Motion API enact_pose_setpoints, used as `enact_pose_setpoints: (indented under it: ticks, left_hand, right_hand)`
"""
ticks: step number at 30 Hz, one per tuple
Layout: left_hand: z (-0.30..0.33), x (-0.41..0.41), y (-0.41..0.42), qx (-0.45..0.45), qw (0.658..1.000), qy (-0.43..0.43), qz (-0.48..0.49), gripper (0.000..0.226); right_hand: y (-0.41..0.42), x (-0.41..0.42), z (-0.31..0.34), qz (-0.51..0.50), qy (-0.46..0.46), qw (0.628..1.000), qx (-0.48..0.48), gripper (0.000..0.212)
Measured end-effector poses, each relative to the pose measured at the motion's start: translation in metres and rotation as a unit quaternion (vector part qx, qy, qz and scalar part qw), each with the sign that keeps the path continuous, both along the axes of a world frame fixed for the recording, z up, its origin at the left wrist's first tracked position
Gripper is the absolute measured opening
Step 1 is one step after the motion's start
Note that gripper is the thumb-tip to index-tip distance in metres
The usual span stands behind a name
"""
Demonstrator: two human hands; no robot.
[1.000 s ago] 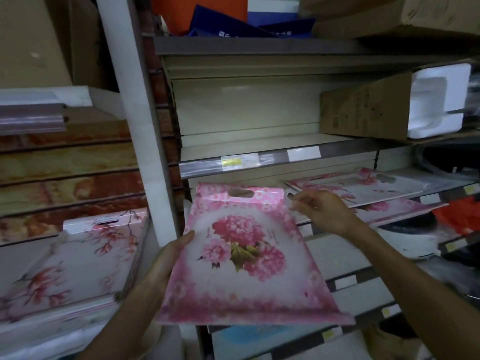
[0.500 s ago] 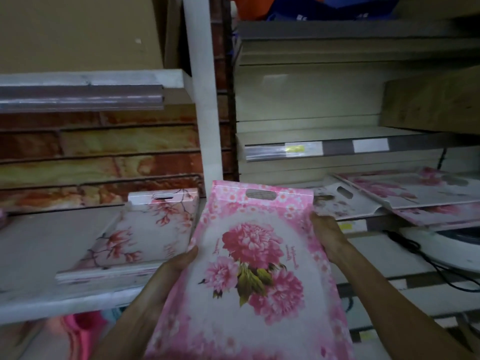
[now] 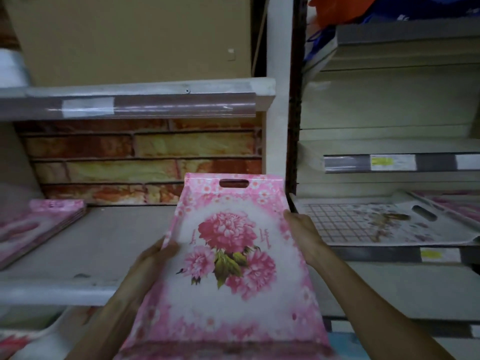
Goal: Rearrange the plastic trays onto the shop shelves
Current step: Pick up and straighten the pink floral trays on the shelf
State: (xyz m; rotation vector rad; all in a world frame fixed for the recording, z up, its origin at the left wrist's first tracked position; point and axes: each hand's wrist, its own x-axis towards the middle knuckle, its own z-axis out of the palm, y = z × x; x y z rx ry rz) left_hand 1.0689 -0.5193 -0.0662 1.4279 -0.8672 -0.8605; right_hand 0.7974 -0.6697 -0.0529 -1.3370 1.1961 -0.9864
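A pink tray [image 3: 233, 276] with a print of large pink flowers and green leaves is held in the middle of the view, in front of the shelves. It is tilted, with its far end raised; in this far end a handle slot [image 3: 234, 183] is cut. The tray is gripped at its left edge by the left hand [image 3: 155, 258], whose thumb lies on the printed face while the other fingers are hidden below. At the right edge the tray is held by the right hand [image 3: 301, 229], whose fingers are curled around the rim. Both forearms are seen coming from the near side.

Behind the left part of the tray a grey shelf [image 3: 104, 245] is seen. At the left end of this shelf a stack of pink trays [image 3: 39, 224] is lying flat, well apart from the held tray. The back of this shelf is covered with a brick pattern panel [image 3: 145, 157] in red and yellow. Above it, an upper shelf [image 3: 135, 100] carries a large brown cardboard box [image 3: 130, 37].

A white post [image 3: 278, 74] separates the two shelf units. On the right unit a checked tray [image 3: 368, 222] with a flower print is lying flat, its handle slot turned to the right. Further right, more pink trays are partly seen, but they are blurred. Price labels [image 3: 392, 162] are fixed on the shelf edges of the right unit.
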Motion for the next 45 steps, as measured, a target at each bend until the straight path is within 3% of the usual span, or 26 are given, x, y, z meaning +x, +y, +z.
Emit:
enact_pose_setpoints:
  ticks: [5,11,17,22,28,38,45]
  left_hand:
    - [0.008,0.058,-0.029,-0.022,0.998,0.037,0.047,0.034]
    - [0.011,0.109,-0.078,-0.024,0.996,0.013,0.08,0.033]
    - [0.014,0.114,-0.113,-0.026,0.999,-0.013,0.019,0.019]
    - [-0.003,0.123,-0.131,-0.019,0.999,-0.005,-0.047,0.04]
    - [-0.029,0.133,-0.148,0.021,0.997,-0.063,-0.043,0.048]
    - [-0.062,0.147,-0.155,0.066,0.992,-0.093,-0.063,0.037]
    - [-0.066,0.14,-0.153,0.073,0.981,-0.17,-0.061,0.039]
  right_hand:
    - [0.005,0.045,0.001,0.053,-0.023,0.998,-0.014,0.026]
    - [0.0,0.07,-0.002,0.074,-0.009,0.997,-0.025,0.015]
    - [-0.012,0.082,-0.007,0.026,-0.015,0.999,-0.032,0.02]
    - [-0.022,0.094,-0.031,-0.014,0.039,0.998,-0.057,0.023]
    - [-0.03,0.109,-0.065,-0.042,0.129,0.988,-0.069,0.026]
    - [-0.034,0.115,-0.086,-0.03,0.179,0.981,-0.064,0.032]
    - [-0.04,0.116,-0.093,-0.033,0.199,0.977,-0.07,0.032]
